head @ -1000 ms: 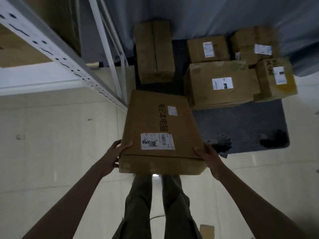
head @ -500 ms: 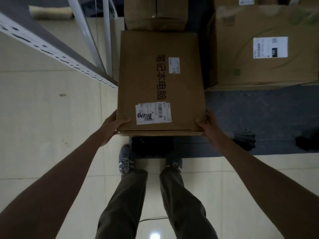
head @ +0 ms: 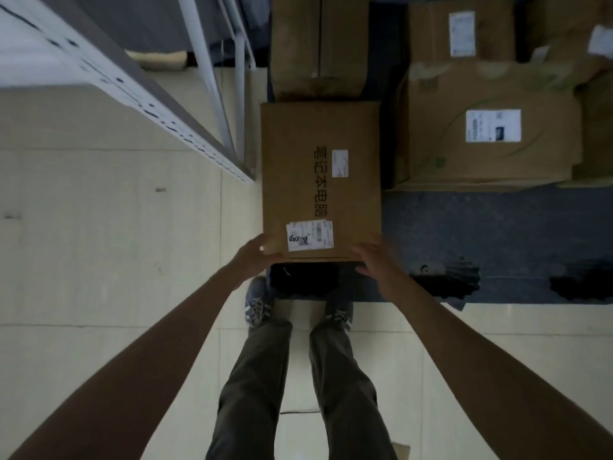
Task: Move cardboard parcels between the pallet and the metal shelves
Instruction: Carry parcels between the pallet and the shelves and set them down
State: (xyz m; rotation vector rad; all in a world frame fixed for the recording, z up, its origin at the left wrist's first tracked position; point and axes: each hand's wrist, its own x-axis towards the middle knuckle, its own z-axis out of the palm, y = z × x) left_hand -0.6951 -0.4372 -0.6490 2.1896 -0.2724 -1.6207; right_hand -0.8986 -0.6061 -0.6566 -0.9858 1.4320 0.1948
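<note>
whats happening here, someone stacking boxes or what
A person is handling a flat cardboard parcel, one hand at each near corner: left hand, right hand. The parcel is low over the near left part of the dark pallet; whether it rests there cannot be told. A tall box stands behind it, a larger labelled box to its right, and the metal shelf to its left.

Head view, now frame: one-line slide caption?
Both hands, left hand and right hand, hold the flat cardboard parcel by its near corners over the dark pallet, beside the metal shelf.
</note>
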